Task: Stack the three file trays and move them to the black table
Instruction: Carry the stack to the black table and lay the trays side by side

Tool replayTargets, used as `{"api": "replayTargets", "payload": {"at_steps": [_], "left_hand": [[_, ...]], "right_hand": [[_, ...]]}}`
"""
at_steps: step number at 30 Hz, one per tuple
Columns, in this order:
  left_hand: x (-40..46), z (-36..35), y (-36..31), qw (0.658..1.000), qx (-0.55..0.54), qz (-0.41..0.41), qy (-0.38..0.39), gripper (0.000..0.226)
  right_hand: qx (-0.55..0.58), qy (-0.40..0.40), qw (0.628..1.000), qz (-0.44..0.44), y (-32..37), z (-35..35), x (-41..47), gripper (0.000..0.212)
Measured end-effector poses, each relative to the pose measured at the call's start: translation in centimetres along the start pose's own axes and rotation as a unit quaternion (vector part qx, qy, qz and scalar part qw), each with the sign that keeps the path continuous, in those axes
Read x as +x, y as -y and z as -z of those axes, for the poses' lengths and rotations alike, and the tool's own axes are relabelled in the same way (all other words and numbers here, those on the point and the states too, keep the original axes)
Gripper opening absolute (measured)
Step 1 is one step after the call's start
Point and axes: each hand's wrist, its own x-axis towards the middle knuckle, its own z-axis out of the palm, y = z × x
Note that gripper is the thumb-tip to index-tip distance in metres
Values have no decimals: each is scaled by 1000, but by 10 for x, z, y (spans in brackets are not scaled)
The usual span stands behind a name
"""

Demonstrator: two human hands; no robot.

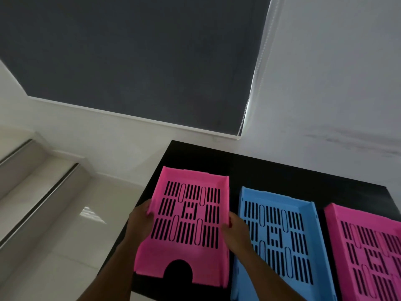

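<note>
- The left pink tray (188,224) sits at the left end of the black table (271,170), its slotted floor facing up and its notched front edge toward the camera.
- The left hand (140,220) grips that tray's left wall, fingers curled over the rim; the right hand (235,231) grips its right wall the same way — both are closed on the tray.
- Whether the tray rests on the table or is lifted slightly off it cannot be told.
- The blue tray (280,242) lies just beside it on the right, flat on the table, with the right forearm crossing over its near left corner.
- The right pink tray (368,253) lies further right, near the blue one but apart from it, cut off by the picture's edge.
- All three trays lie side by side in one row — none is stacked on another.
- Behind the table stands a white wall (336,83) with a dark blind (130,51); pale steps (32,181) and a glossy floor (65,246) lie to the left.
</note>
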Motion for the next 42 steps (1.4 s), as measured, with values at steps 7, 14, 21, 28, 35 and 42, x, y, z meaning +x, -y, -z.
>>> {"api": "replayTargets", "payload": {"at_steps": [7,14,21,28,35,42], "left_hand": [[6,-14,19,1000,-7,16,10,32],[7,-24,14,999,-22,30,4,23],[-15,-69,-41,998,-58,-35,-1,46],[-71,-164,-88,976,-38,-58,207,77],[-95,-207,-95,973,0,-92,213,83],[-104,-221,-98,981,28,-104,163,73]], "right_hand": [[-10,2,1000,-22,-8,-5,-2,32],[5,-11,1000,-4,-9,6,-4,27],[13,-200,980,-24,-27,75,-14,33],[4,-383,915,-130,-103,164,-45,40],[-29,-264,933,-242,-160,210,-71,94],[-31,-199,966,-160,-165,211,-66,77]]}}
